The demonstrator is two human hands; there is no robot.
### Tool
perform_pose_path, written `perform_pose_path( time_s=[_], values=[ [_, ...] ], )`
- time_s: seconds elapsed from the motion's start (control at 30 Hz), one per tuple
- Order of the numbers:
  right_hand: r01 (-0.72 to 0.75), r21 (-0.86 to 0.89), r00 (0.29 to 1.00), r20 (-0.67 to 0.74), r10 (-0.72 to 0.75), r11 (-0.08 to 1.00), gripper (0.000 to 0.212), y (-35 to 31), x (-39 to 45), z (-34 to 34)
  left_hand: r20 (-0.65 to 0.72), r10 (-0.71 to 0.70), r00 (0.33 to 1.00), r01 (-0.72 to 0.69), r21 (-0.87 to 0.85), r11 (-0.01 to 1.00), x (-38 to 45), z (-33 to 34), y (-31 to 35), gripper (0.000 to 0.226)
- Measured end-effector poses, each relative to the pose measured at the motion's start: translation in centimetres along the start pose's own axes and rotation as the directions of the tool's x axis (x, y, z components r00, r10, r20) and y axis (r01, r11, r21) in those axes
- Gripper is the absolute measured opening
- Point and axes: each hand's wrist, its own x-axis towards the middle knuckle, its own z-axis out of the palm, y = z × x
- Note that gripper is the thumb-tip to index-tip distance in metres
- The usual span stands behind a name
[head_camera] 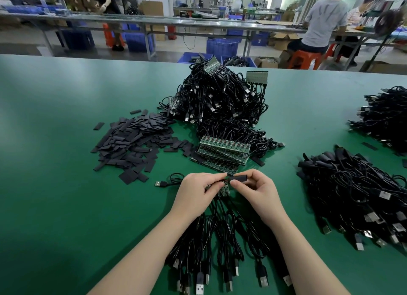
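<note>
left hand [198,192] curled, pinching board [225,191] | right hand [256,191] pinching sleeve [239,177] | cables [220,239] under wrists | sleeve pile [132,140] left, cable heap [220,100] behind

We see a short black sleeve [239,178], matte and flattish, held level and running left to right, just above the table [66,206]. The right grip [257,195] pinches it, and its left end meets the fingertips of the left grip [196,193]. Just below it, a strip of small green boards [224,190] shows between the two grips, mostly hidden and held by the left one. From the strip, black cables [220,239] fan out toward us across the table and end in USB plugs [200,288] at the near edge.
</note>
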Motion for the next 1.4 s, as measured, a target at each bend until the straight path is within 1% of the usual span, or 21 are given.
perform_pose_path(
  time_s=[0.07,0.13,0.2,0.3,0.4,0.5,0.6,0.7,0.8,0.97,1.1,1.23,1.4],
  values=[
    [-0.001,0.007,1.0,0.003,0.001,1.0,0.012,0.01,-0.03,-0.04,-0.067,-0.038,0.997,0.038,-0.007,0.999,-0.07,-0.05,-0.02,0.027],
    [0.005,0.01,1.0,0.0,-0.005,1.0,0.012,0.03,-0.04,-0.04,-0.112,-0.077,0.991,0.071,-0.053,0.996,-0.15,-0.17,-0.1,0.019],
    [0.013,-0.001,1.0,-0.009,-0.013,1.0,0.012,0.03,-0.02,-0.04,-0.078,-0.097,0.992,0.088,-0.114,0.99,-0.22,-0.19,-0.03,0.015],
    [0.016,0.0,1.0,-0.023,-0.016,1.0,0.013,0.09,0.07,-0.11,-0.015,-0.113,0.994,0.109,-0.166,0.98,-0.28,-0.19,0.09,0.02],
    [0.015,-0.008,1.0,0.002,-0.015,1.0,0.014,0.06,0.03,-0.04,-0.003,-0.125,0.992,0.122,-0.191,0.974,-0.31,-0.17,-0.05,0.023],
    [0.032,-0.02,0.999,0.036,-0.031,0.999,0.016,-0.04,-0.02,0.08,-0.009,-0.108,0.994,0.104,-0.186,0.977,-0.27,-0.09,-0.2,0.019],
    [0.029,-0.044,0.999,0.023,-0.028,0.999,0.015,-0.08,0.01,0.08,-0.011,-0.067,0.998,0.064,-0.172,0.983,-0.27,-0.03,-0.14,0.019],
    [0.011,-0.04,1.0,0.008,-0.011,0.999,0.015,-0.03,0.06,0.11,-0.009,-0.067,0.998,0.065,-0.173,0.983,-0.28,-0.03,-0.14,0.022],
    [0.015,-0.055,1.0,0.028,-0.013,0.998,0.014,0.01,0.06,0.26,-0.015,-0.066,0.998,0.062,-0.161,0.985,-0.34,-0.03,-0.23,0.022],
    [0.003,-0.061,1.0,0.031,-0.001,0.998,0.011,0.13,0.07,0.24,-0.078,0.006,0.997,-0.016,-0.129,0.992,-0.48,-0.01,-0.06,0.018],
    [0.025,-0.061,0.999,0.044,-0.022,0.998,0.008,0.14,0.05,0.53,-0.124,0.062,0.99,-0.073,-0.085,0.994,-0.46,-0.05,0.28,0.016],
    [-0.004,-0.081,0.999,0.039,0.007,0.997,0.007,0.13,0.1,0.83,-0.172,0.082,0.982,-0.094,-0.059,0.994,-0.35,-0.11,0.31,0.017],
    [-0.016,-0.046,1.0,0.025,0.017,0.999,0.004,-0.05,0.09,0.65,-0.152,0.072,0.986,-0.083,-0.069,0.994,-0.43,-0.06,0.23,0.021]
  ],
)
